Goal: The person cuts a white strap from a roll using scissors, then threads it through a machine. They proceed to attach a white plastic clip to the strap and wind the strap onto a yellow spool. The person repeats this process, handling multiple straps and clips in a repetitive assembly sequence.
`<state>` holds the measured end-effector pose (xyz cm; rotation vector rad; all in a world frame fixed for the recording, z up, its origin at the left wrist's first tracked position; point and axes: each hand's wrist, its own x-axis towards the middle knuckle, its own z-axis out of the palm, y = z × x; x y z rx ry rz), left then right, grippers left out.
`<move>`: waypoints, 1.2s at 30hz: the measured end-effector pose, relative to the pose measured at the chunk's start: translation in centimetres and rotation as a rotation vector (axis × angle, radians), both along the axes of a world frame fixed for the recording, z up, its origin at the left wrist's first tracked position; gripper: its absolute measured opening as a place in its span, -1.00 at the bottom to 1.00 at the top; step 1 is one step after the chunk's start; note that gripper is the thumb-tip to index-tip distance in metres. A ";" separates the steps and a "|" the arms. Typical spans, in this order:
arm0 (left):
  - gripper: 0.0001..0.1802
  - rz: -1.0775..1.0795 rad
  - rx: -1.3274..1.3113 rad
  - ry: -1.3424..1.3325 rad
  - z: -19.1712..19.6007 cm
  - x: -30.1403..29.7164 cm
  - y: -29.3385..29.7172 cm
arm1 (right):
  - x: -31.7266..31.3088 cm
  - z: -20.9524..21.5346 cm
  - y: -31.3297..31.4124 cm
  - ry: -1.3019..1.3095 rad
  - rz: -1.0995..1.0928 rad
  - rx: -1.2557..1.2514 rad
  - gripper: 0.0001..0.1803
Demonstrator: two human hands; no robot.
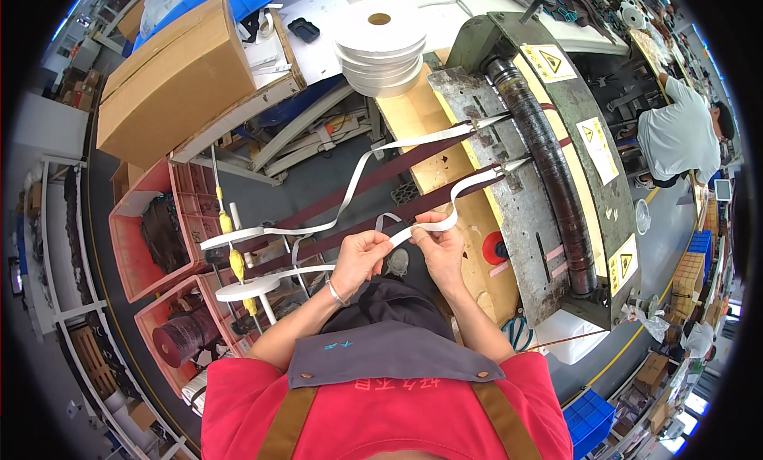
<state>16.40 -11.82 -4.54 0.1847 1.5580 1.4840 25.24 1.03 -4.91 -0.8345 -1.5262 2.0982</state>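
Note:
A narrow white tape (403,236) runs between my two hands in front of my apron. My left hand (362,260) pinches it between thumb and fingers, and my right hand (439,249) grips it a short way to the right. From my right hand the tape curves up to a metal folding guide (509,167) on the machine plate. A second white tape (358,174) runs farther off to another guide (486,123). Dark maroon webbing (381,210) passes below the tapes toward the machine. On the left, a white tape reel (248,288) lies on a stand.
A machine with a dark roller (544,174) and warning labels stands at the right. Stacked white reels (380,43) are beyond it, a cardboard box (171,71) at the far left. Pink crates (147,253) hold rolled material. A co-worker (677,134) is at the far right.

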 end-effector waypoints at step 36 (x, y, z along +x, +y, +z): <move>-0.88 0.004 0.007 0.064 0.2 0.3 -0.2 | 0.4 -0.5 -0.8 0.026 -0.039 -0.021 -0.78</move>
